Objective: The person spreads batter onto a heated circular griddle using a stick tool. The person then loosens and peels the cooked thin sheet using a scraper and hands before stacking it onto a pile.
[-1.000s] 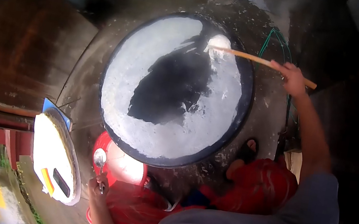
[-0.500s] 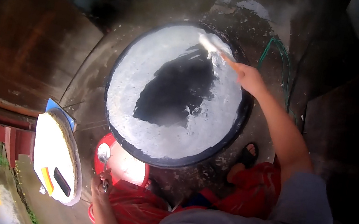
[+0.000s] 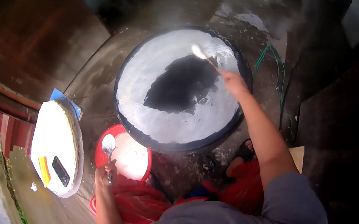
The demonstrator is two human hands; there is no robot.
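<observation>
In front of me is a large round black griddle point(image 3: 169, 147) coated with a ring of white batter point(image 3: 145, 77). An uneven dark patch point(image 3: 176, 88) of bare griddle shows in its middle. My right hand point(image 3: 236, 84) is closed around the thin handle of a wooden spreader point(image 3: 199, 52), whose batter-covered head is at the patch's far edge. In my left hand point(image 3: 106, 173) is a metal ladle point(image 3: 109, 143), its bowl over the near-left part of a red basin point(image 3: 101, 150) of white batter.
At left, a round white-topped stand point(image 3: 55, 129) carries a phone point(image 3: 60, 171) and a yellow-orange strip point(image 3: 43, 171). A blue board point(image 3: 76, 109) sticks out behind it. A green cord point(image 3: 282, 77) lies on the floor right of the griddle. My sandalled foot point(image 3: 245, 151) is near its rim.
My right hand has moved the spreader's head leftward, from the far right batter to the patch's far edge. My left hand still holds the ladle over the basin. The view has shifted slightly.
</observation>
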